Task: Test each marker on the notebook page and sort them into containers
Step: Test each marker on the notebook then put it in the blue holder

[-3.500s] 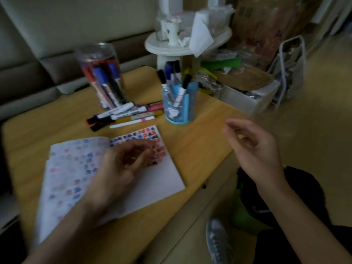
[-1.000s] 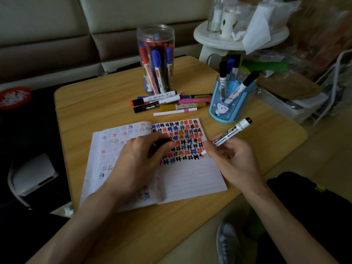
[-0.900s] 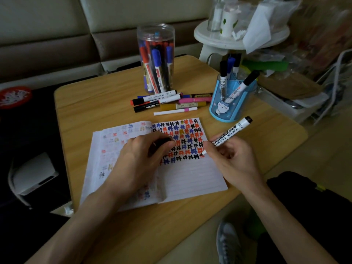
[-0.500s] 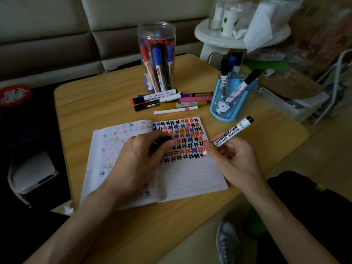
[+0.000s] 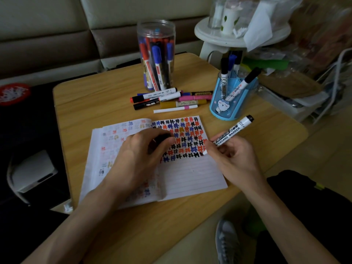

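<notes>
An open lined notebook (image 5: 190, 174) lies on the wooden table (image 5: 91, 103), its upper right page covered with black, red, blue and ochre marks. My right hand (image 5: 232, 159) grips an uncapped white whiteboard marker (image 5: 231, 131); its tip touches the page at the right end of the lowest row of marks. My left hand (image 5: 137, 155) rests on the notebook and holds a small black cap (image 5: 162, 138) under its curled fingers. Several loose markers (image 5: 171, 100) lie beyond the notebook. Behind them stand a clear jar (image 5: 157, 31) and a blue holder (image 5: 230, 107), both with markers inside.
A white round stand (image 5: 219, 38) with cups and tissue is behind the table's far right corner. Bags and a white tray (image 5: 297, 103) crowd the floor to the right. A sofa runs along the back. My shoe (image 5: 226, 242) shows below the table's front edge.
3.5 s ago my right hand was empty in the air; now it holds the uncapped marker on the page. Over the last second the hands barely shift.
</notes>
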Available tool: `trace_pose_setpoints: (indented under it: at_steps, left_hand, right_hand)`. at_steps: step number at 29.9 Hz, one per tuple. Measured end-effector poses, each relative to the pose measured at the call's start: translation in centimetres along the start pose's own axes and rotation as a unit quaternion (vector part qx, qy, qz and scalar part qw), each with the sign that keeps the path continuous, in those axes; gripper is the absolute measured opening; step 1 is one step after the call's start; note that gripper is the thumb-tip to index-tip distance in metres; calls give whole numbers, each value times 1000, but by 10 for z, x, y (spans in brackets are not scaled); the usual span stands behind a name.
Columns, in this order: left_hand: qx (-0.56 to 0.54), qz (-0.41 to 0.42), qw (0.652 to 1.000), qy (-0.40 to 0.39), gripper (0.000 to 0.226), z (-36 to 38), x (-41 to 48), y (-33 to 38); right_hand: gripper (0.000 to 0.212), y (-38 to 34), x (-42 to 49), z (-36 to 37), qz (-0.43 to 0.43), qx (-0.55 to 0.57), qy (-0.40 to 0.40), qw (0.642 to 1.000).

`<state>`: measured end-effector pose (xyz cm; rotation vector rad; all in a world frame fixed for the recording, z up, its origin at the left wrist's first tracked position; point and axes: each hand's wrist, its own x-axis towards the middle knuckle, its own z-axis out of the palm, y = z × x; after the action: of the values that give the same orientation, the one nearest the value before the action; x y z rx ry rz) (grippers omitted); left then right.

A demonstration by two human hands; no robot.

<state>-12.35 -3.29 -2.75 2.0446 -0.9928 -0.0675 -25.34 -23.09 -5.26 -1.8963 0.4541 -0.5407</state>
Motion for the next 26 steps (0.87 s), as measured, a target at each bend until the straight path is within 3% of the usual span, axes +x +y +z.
trace_pose_setpoints:
  at_steps: [7,15,21,26]
  left_hand:
    - [0,-4,1000,-3,44,0,0,1]
    - [24,-1,1000,-7,31,0,-2,-1]
    - [-32,-13,999,13,26,-3,-2,0]
    - [-28,9,1000,-1,31,-1,-3,8]
  right_hand:
    - [5,4,2,-3,12,7,39,999]
    - [7,0,0,-3,23,-31,5,999]
    - [12,-14,1,-5,67,89,56,992]
    - [19,-24,-2,-7,73,176,-1,982]
